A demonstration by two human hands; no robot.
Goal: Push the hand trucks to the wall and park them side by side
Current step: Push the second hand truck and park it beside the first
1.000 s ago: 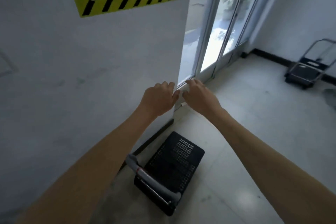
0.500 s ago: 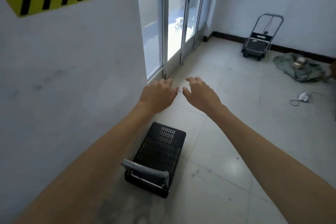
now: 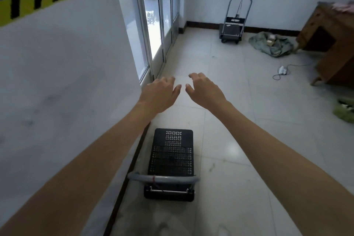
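Observation:
A black hand truck (image 3: pixel 171 157) with a perforated deck and a grey handle stands on the floor right below me, close beside the white wall (image 3: pixel 67 82) on the left. A second hand truck (image 3: pixel 233 27), handle upright, stands far off against the back wall. My left hand (image 3: pixel 160 93) and my right hand (image 3: pixel 206 90) are stretched out in front of me, side by side, fingers apart, holding nothing. Both hands hover well above the near truck and touch neither truck.
Glass doors (image 3: pixel 155 21) run along the left beyond the wall. A green bag (image 3: pixel 272 44) lies by the far truck, a wooden cabinet (image 3: pixel 329 44) stands at the right, a white charger with cable (image 3: pixel 282 70) lies on the tiled floor, and green cloth (image 3: pixel 344 110) is at the right edge.
My view has swung right, away from the wall sign, bringing the far truck and cabinet into view. My hands have drifted slightly apart and their fingers have spread.

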